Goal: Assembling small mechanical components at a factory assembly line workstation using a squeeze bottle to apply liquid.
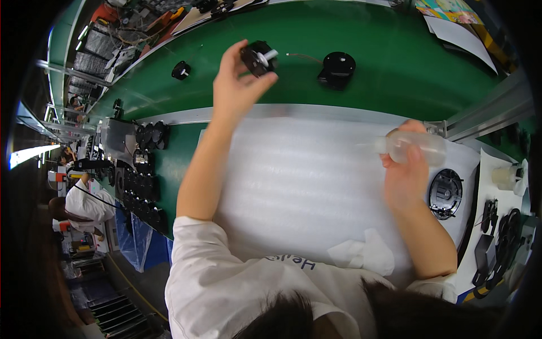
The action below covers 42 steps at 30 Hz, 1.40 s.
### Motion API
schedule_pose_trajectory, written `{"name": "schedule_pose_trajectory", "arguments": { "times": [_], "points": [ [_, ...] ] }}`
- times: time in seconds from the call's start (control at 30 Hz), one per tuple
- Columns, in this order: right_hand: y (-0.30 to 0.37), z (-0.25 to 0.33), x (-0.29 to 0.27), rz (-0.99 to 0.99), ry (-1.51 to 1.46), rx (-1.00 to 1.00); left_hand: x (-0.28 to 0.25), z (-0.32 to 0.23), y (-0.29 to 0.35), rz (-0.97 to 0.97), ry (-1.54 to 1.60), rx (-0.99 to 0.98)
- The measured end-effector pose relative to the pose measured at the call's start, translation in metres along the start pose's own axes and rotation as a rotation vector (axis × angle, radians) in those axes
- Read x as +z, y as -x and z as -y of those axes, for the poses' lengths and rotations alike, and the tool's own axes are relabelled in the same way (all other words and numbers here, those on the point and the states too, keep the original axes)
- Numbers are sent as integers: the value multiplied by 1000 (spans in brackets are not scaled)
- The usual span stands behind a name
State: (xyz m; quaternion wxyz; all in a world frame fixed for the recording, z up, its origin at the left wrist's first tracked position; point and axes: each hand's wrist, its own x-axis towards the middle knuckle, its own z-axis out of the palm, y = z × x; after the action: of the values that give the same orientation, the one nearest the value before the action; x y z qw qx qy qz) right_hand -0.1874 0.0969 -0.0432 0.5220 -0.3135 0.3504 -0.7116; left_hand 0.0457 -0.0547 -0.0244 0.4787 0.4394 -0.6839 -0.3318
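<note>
Raised over the near side of the green conveyor belt, my left hand grips a round black part with a white shaft sticking out of it. My right hand is wrapped round a translucent squeeze bottle, tilted on its side with its nozzle pointing left; both are slightly blurred. Beneath them a white foam sheet covers the bench. To the right of my right wrist, a round black housing lies on the sheet. A black fan blower with a thin wire rests on the belt.
Farther left on the belt sits a small black part. Several black round parts stand in rows at the left. A crumpled white tissue lies near my body. Black cables and a metal post are at the right.
</note>
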Motion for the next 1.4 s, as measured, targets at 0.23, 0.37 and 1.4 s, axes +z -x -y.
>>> {"name": "schedule_pose_trajectory", "arguments": {
  "times": [0.23,0.37,1.4],
  "points": [
    [14,44,3,534,437,-679,35,-29,83,145,-56,663],
    [25,46,8,564,612,-745,28,-31,95,446,80,442],
    [36,34,17,470,749,-961,30,-38,103,429,4,540]
  ]
}}
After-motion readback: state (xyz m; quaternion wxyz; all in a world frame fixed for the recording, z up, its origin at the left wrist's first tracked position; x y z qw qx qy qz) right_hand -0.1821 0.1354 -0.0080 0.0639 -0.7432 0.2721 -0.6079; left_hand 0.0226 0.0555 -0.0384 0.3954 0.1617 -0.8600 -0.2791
